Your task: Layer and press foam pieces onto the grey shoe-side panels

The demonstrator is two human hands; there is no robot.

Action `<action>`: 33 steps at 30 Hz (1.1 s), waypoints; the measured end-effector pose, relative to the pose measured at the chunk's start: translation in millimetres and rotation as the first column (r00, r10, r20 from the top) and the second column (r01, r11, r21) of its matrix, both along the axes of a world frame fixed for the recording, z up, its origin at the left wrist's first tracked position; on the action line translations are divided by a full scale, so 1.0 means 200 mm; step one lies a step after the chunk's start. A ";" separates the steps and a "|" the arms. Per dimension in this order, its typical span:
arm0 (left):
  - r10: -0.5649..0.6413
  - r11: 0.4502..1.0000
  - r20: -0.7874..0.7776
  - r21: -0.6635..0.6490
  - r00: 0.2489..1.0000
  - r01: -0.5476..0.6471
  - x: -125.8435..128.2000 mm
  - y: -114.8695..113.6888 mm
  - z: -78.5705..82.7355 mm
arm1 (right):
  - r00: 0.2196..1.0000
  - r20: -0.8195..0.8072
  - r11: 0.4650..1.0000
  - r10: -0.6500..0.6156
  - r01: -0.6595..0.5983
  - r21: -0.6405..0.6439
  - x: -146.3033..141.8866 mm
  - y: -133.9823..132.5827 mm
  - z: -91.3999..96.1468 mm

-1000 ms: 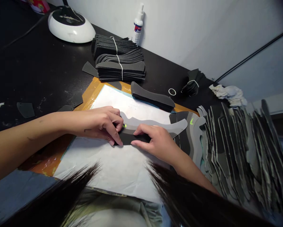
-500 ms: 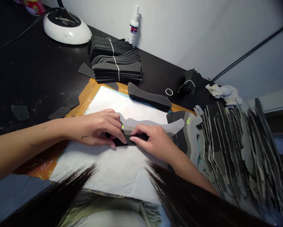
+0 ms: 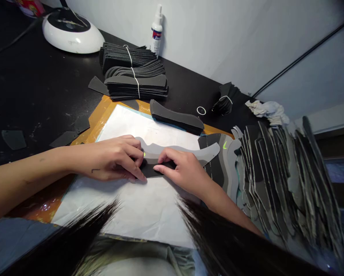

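A layered shoe-upper piece [image 3: 156, 150], light grey along its wavy far edge and black along the near edge, lies flat on a white sheet [image 3: 125, 203]. My left hand [image 3: 114, 158] is closed on its left end, the index finger reaching down to the black edge and the thumb partly hidden beneath. A small neon-yellow mark shows beside those fingers. Over the middle of the piece, my right hand [image 3: 186, 168] is closed, thumb and index finger pressing the black strip. The curled fingers behind are hidden. The piece's light grey right end sticks out past this hand.
Several similar pieces [image 3: 218, 157] lie at the right, beside a long row of stacked pieces [image 3: 275, 180]. Dark cut strips [image 3: 176, 117] lie beyond the sheet. Banded bundles [image 3: 135, 86], a spray bottle [image 3: 156, 32] and a white lamp base [image 3: 74, 36] stand behind.
The whole view has shifted slightly, so things sit further left. My left index fingertip has slid a little toward the piece's near edge. The right hand stays on the black strip.
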State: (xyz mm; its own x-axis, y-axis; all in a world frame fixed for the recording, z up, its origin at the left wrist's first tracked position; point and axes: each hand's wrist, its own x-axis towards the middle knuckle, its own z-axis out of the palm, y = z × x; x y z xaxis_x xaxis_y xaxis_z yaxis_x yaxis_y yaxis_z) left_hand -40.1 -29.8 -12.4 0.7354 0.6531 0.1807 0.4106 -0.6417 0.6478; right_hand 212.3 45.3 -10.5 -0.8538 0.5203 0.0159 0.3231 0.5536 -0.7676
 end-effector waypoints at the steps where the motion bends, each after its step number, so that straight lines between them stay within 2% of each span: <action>1: 0.005 1.000 0.000 0.004 1.000 -0.005 0.00 0.00 0.00 | 1.000 -0.005 1.000 -0.005 0.005 -0.003 0.00 0.00 0.00; 11: 0.013 1.000 -0.013 0.021 1.000 -0.013 0.00 -0.01 -0.01 | 0.999 0.026 1.000 0.022 -0.021 -0.023 0.00 0.01 0.01; 16: 0.054 0.997 0.026 0.058 0.998 -0.056 0.02 -0.03 0.01 | 0.999 0.043 1.000 0.023 -0.023 -0.012 0.00 0.01 0.00; 23: -0.004 1.000 -0.010 0.014 1.000 0.004 0.08 -0.08 0.02 | 0.998 0.068 1.000 0.014 -0.014 -0.005 0.00 0.00 0.00; 27: 0.054 0.998 -0.046 0.017 0.997 -0.053 0.08 -0.08 -0.02 | 0.991 0.133 0.998 0.013 -0.020 0.052 0.00 0.00 0.01; 33: 0.075 0.986 -0.016 0.153 0.997 -0.072 0.06 -0.06 -0.10 | 0.981 0.191 0.992 0.034 -0.057 0.113 0.00 -0.01 0.03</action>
State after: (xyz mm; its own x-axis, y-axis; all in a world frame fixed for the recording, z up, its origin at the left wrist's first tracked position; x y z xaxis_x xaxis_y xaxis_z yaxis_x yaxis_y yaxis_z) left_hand -27.9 -42.7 -32.5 0.6913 0.6716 0.2667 0.4730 -0.6996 0.5356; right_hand 212.7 42.4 -4.2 -0.8700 0.4850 -0.0888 0.4282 0.6538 -0.6238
